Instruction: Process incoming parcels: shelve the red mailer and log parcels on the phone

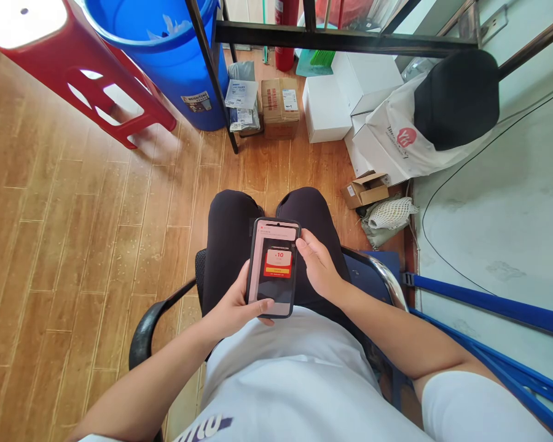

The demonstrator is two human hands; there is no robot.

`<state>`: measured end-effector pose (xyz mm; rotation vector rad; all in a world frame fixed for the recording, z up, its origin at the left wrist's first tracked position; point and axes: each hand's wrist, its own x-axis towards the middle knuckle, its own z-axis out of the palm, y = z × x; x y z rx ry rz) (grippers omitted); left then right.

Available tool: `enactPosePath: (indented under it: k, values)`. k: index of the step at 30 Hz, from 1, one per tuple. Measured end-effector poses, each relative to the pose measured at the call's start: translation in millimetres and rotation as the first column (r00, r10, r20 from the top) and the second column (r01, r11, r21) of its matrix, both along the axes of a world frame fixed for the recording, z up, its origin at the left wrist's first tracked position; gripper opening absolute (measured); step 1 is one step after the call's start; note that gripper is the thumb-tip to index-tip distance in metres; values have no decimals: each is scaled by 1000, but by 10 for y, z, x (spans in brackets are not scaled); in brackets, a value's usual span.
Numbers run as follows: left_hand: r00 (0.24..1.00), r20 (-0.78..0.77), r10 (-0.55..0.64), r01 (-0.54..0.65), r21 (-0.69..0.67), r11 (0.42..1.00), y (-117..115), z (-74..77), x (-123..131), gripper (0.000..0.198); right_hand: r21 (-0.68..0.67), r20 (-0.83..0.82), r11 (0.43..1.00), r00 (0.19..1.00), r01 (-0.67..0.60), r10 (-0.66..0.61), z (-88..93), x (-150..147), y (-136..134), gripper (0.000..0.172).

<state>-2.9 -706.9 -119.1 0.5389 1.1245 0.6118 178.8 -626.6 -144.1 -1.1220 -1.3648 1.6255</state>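
Observation:
A smartphone (273, 294) in a dark case is held upright above my lap, its screen lit with a red and yellow pop-up showing the number 10. My left hand (240, 299) is wrapped round its lower left side, with the thumb lying over the bottom of the screen and fingertips showing beneath the lower edge. At the upper right edge, my right hand (320, 264) grips the phone with its thumb along the side. Its other fingers are partly hidden behind the phone.
I sit in a chair with a black armrest (142, 334). Ahead stand a red plastic stool (85, 73), a blue bin (179, 73) and a dark metal frame (341, 40). Cartons (280, 107), white boxes (325, 110) and a black-topped object (458, 98) stand near the right wall.

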Motion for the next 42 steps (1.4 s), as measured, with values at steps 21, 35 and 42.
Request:
enactPosePath:
  k: [21, 35, 42]
  values:
    - [985, 169, -17, -4, 123, 992, -40, -68, -55, 89, 114, 115, 974, 977, -195, 182, -27, 26, -64, 66]
    - [984, 176, 8, -23, 84, 996, -53, -91, -62, 95, 297, 237, 951, 972, -83, 11, -59, 59, -36, 51]
    - [977, 214, 8, -22, 64, 998, -70, -113, -70, 92, 572, 410, 803, 906, -167, -104, 6, 118, -20, 46]
